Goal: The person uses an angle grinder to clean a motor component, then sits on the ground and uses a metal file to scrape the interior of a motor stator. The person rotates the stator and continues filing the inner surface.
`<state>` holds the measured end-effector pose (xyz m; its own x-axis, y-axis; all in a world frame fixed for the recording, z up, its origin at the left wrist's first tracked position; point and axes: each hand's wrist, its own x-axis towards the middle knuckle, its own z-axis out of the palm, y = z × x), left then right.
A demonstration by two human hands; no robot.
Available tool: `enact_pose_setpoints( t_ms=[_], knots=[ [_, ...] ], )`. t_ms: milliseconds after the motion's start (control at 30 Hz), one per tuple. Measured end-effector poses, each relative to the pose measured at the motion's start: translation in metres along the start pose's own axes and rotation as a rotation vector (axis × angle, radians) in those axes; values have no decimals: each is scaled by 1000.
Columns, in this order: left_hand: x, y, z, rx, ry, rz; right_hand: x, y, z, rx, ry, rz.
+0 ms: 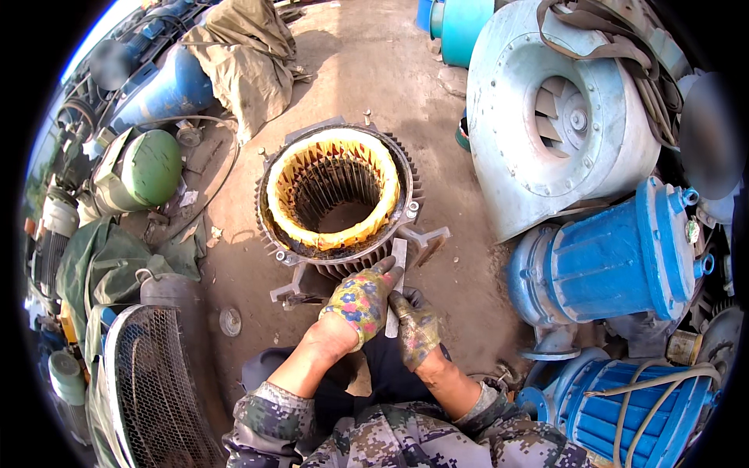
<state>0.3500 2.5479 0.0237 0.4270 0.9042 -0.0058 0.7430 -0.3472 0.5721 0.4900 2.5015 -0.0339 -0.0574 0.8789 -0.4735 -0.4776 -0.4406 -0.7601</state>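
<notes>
Camouflage sleeves [273,413] angle inward, gloved hands [360,304] holding a strip [399,256].

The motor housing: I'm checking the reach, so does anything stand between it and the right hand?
Yes, in this view: the flat metal strip and the fingers of the left hand come between the right hand and the motor housing, at its near side.

The stator [331,175] sits bore-up on the ground [242,249], a yellow winding ring [343,236] inside its dark, finned housing [343,269]. The strip [399,256], flat, narrow and grey, tilts slightly right, its far end by the housing.
</notes>
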Motion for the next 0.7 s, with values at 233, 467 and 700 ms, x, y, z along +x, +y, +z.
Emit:
enact_pose_setpoints(
  t_ms=[233,467,700],
  knots=[
    [6,-10,6,-99,162,-119,9,9,14,-128,-52,-86],
    [25,-22,-6,-119,51,-119,19,9,17,-26,-86,1],
    [27,-34,-5,-12,92,-10,12,-13,33,86,-68,114]
  ],
)
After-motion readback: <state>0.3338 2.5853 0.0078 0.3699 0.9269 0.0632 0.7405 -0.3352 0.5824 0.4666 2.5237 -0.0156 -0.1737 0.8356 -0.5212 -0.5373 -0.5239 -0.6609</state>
